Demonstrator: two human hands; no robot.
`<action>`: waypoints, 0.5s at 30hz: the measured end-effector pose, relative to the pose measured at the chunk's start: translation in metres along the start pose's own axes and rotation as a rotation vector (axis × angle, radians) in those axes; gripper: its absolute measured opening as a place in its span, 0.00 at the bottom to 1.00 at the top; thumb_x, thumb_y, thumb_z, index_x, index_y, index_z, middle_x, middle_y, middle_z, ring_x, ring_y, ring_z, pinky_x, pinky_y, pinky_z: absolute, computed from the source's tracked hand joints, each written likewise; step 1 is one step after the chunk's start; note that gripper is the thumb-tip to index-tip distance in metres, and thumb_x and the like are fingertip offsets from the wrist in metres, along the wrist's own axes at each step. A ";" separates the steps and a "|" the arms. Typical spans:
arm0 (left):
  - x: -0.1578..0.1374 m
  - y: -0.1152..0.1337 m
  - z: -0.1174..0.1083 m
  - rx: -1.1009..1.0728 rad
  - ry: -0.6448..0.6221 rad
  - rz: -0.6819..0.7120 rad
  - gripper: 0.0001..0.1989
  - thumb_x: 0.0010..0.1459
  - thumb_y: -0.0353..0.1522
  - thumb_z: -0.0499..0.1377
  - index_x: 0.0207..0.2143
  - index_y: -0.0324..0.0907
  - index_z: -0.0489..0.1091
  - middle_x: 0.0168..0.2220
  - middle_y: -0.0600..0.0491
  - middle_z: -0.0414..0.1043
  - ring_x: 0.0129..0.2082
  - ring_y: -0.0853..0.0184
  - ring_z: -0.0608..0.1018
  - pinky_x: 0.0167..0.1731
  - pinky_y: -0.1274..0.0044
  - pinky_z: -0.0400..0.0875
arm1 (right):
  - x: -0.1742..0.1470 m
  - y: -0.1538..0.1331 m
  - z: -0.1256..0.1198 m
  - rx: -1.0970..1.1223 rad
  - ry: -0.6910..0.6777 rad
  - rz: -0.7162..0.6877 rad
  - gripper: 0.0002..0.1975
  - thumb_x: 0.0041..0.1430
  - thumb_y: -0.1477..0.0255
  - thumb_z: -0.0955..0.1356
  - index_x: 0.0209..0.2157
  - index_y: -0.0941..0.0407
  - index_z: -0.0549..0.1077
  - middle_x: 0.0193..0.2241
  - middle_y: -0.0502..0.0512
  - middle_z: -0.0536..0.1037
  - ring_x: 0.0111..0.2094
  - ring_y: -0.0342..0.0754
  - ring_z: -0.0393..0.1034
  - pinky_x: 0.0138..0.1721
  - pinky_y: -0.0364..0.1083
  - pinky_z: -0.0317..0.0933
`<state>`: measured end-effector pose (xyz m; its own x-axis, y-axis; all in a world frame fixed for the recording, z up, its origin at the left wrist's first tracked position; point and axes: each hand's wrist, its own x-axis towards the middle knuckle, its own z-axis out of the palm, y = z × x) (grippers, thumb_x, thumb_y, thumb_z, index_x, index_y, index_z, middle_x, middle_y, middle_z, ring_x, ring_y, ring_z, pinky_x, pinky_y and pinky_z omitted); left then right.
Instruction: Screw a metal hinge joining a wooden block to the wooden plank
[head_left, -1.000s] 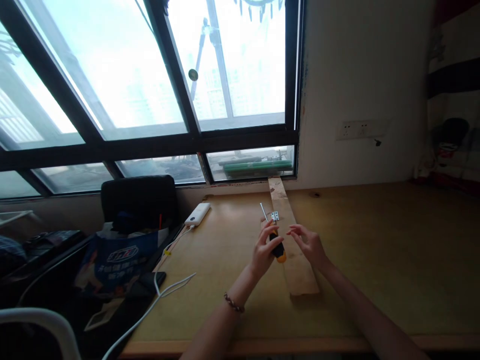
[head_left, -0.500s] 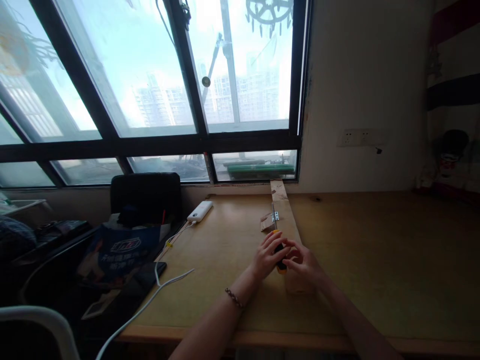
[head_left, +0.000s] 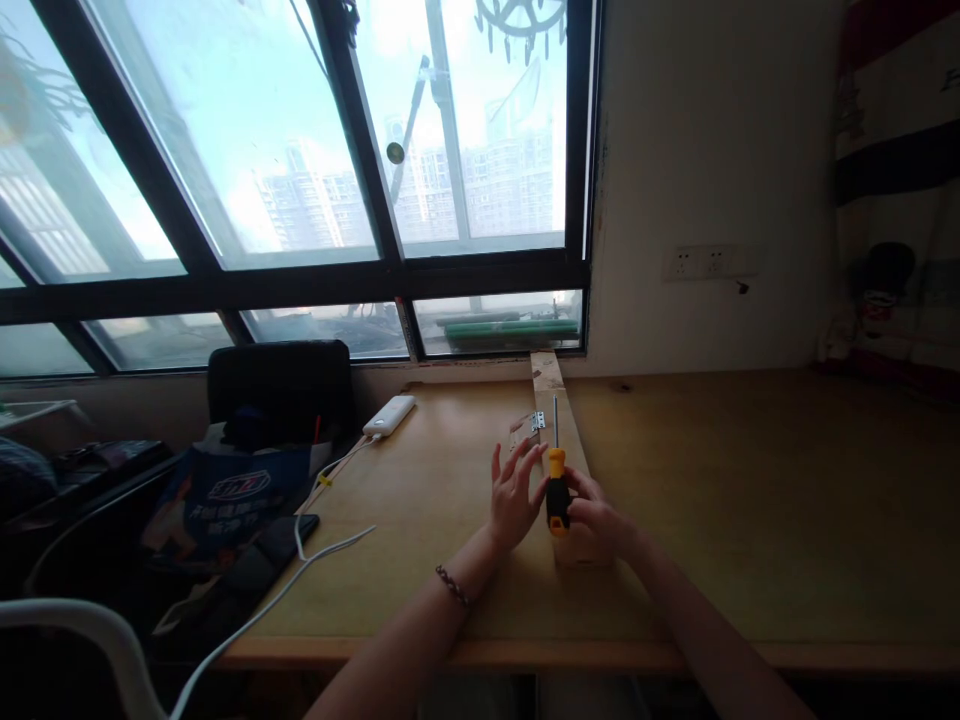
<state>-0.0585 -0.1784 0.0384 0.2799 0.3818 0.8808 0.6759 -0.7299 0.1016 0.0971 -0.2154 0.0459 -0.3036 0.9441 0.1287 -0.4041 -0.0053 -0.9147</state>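
Observation:
My right hand [head_left: 602, 513] is closed on the yellow and black handle of a screwdriver [head_left: 558, 495], its metal shaft pointing away toward the window. My left hand [head_left: 516, 497] has its fingers spread, just left of the handle; whether its fingertips touch the handle I cannot tell. Beyond my hands a small metal hinge [head_left: 538, 421] lies at the left edge of a long pale wooden board [head_left: 574, 425]. Beside the hinge sits a small brownish piece [head_left: 523, 430], partly behind my left fingers. The screwdriver's tip appears over the board, right of the hinge.
The board runs along the wooden table [head_left: 720, 480] toward the window. A white power bank [head_left: 390, 415] with a white cable [head_left: 304, 575] is at the table's left edge. A black chair [head_left: 279, 385] and a blue bag [head_left: 232, 490] stand left of it.
My left hand has come off the screwdriver handle and opened to its left. My right hand still grips the handle, and the shaft has shifted away from the hinge. The view has turned slightly right.

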 end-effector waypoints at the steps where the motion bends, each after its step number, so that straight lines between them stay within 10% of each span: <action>1: 0.000 0.000 0.000 -0.001 0.001 -0.030 0.26 0.55 0.31 0.54 0.56 0.40 0.53 0.50 0.46 0.67 0.56 0.62 0.62 0.58 0.60 0.46 | -0.002 -0.004 0.001 0.073 -0.013 0.012 0.24 0.41 0.76 0.66 0.44 0.55 0.66 0.40 0.55 0.71 0.36 0.49 0.68 0.33 0.48 0.66; 15: -0.005 -0.016 0.007 -0.120 -0.166 -0.109 0.09 0.56 0.30 0.51 0.39 0.42 0.68 0.39 0.50 0.72 0.47 0.63 0.69 0.48 0.68 0.64 | 0.006 -0.015 -0.031 0.404 0.287 -0.023 0.11 0.45 0.71 0.66 0.34 0.57 0.68 0.27 0.49 0.71 0.20 0.38 0.63 0.13 0.36 0.53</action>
<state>-0.0657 -0.1651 0.0289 0.3247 0.5434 0.7741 0.6251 -0.7375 0.2555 0.1279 -0.1996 0.0484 -0.0639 0.9978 -0.0158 -0.7269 -0.0574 -0.6843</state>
